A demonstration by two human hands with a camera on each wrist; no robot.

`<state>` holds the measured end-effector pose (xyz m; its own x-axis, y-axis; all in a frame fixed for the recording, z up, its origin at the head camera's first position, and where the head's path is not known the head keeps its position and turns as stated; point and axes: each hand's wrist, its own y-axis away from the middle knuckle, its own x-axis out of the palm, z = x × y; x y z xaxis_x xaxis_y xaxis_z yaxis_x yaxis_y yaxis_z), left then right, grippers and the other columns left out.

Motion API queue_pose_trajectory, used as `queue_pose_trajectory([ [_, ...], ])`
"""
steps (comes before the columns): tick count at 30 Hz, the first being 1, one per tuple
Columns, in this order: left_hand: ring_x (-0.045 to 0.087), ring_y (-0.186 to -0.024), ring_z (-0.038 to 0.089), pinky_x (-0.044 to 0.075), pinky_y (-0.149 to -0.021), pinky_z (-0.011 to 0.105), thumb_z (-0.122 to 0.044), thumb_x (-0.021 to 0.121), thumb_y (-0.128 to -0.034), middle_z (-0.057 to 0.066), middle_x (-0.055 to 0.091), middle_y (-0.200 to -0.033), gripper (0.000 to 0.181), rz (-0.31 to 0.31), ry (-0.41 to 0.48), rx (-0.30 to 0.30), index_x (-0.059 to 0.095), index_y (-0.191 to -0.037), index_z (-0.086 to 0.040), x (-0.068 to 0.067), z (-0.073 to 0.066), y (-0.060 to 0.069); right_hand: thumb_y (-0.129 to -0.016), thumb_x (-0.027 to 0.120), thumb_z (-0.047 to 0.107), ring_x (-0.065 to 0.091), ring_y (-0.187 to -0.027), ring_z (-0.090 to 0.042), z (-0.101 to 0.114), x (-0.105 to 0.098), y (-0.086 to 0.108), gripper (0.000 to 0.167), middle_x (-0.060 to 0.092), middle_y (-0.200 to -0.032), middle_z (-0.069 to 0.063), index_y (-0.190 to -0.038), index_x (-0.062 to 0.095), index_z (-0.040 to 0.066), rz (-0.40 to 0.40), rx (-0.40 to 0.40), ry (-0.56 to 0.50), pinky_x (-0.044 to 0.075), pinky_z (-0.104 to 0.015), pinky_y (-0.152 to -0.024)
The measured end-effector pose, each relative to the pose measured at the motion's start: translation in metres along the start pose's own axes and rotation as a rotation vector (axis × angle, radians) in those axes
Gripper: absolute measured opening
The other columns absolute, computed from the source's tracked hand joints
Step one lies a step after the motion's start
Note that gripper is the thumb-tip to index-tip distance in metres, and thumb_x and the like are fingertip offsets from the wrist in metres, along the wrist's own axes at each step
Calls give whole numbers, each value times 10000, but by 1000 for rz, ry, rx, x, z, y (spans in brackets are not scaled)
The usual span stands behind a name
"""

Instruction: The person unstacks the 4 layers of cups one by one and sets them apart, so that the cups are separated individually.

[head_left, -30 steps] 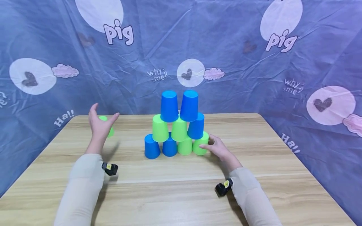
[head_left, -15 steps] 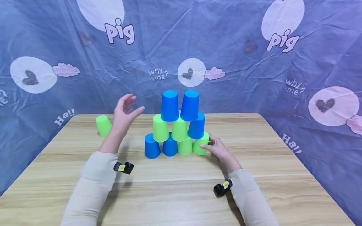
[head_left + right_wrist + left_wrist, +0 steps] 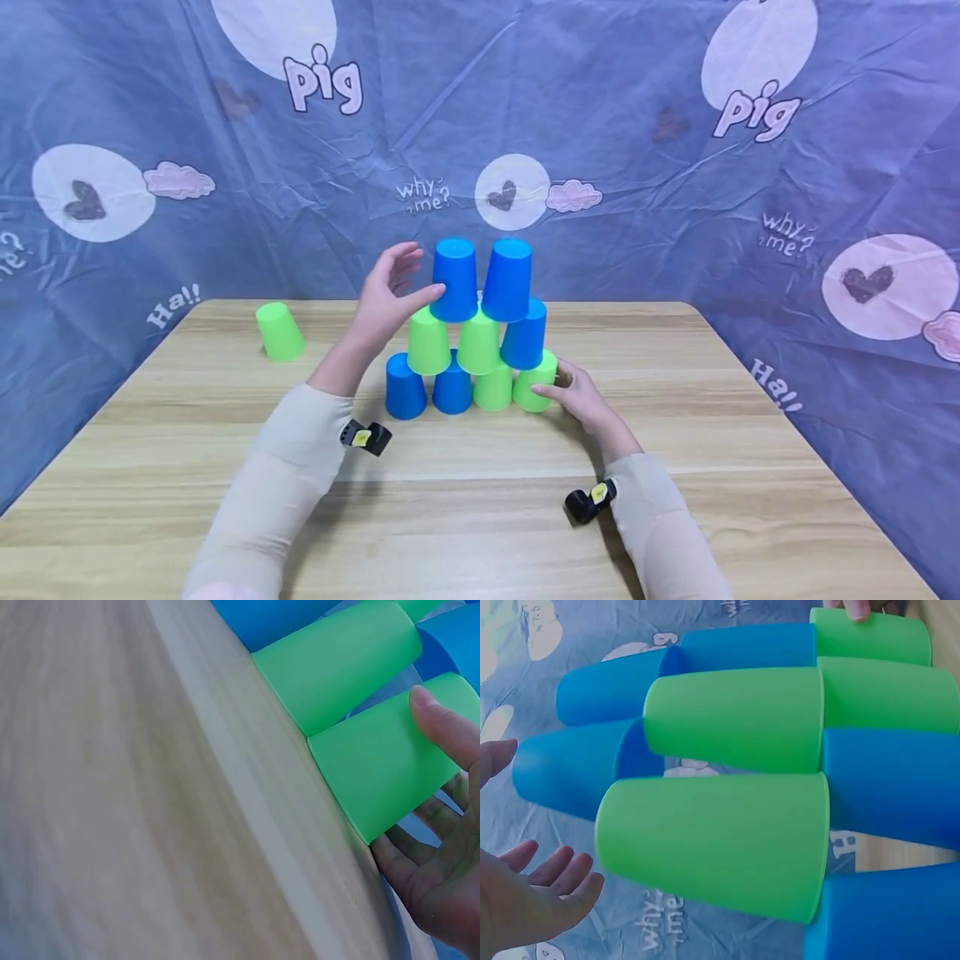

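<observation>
Upside-down plastic cups stand as a stepped pyramid: a bottom row of blue and green cups, three cups above, then two blue cups. My left hand (image 3: 390, 300), thumb and fingers spread, is beside the upper left blue cup (image 3: 454, 279). In the left wrist view a gap shows between the left hand (image 3: 536, 892) and that blue cup (image 3: 577, 765). At the bottom right, my right hand (image 3: 581, 396) holds a green cup (image 3: 534, 392). Its thumb (image 3: 442, 724) lies on the near wall in the right wrist view; the other fingers go behind the cup, partly hidden.
A single green cup (image 3: 281, 332) stands upside down at the back left of the wooden table (image 3: 465, 517). A blue printed cloth (image 3: 630, 108) hangs behind and at the sides. Each sleeve carries a small black wrist camera (image 3: 365, 437).
My left hand has moved right, away from the lone green cup and over to the top left blue cup. The right hand stays on its green cup.
</observation>
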<state>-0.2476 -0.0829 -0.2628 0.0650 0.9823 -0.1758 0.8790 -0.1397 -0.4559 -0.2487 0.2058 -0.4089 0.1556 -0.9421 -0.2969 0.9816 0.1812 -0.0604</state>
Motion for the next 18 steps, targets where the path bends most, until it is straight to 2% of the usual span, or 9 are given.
queue_pose_trajectory([
  [3, 381, -1139, 198, 311, -943, 351, -182, 655, -770, 88, 409, -1253, 615, 19, -9, -8, 332, -1281, -70, 7, 0, -4, -726, 687, 252, 404, -1112, -274, -1, -1, 1, 583, 485, -1183, -134, -1224, 452, 60, -5, -1, -23, 239, -450, -962],
  [10, 365, -1150, 287, 306, -945, 400, -94, 602, -803, 183, 380, -1258, 589, 45, -1, -63, 289, -1293, -2, 18, -29, 0, -721, 688, 273, 380, -1136, -270, -3, 1, 2, 582, 475, -1198, -129, -1212, 460, 59, -6, -10, -43, 215, -452, -974],
  [18, 371, -1146, 266, 323, -938, 359, -116, 612, -798, 167, 383, -1259, 606, 42, -20, -68, 291, -1304, -24, 21, -27, -5, -727, 683, 276, 377, -1140, -255, -2, 2, 2, 567, 477, -1197, -113, -1208, 465, 71, -9, -17, -48, 208, -453, -976],
])
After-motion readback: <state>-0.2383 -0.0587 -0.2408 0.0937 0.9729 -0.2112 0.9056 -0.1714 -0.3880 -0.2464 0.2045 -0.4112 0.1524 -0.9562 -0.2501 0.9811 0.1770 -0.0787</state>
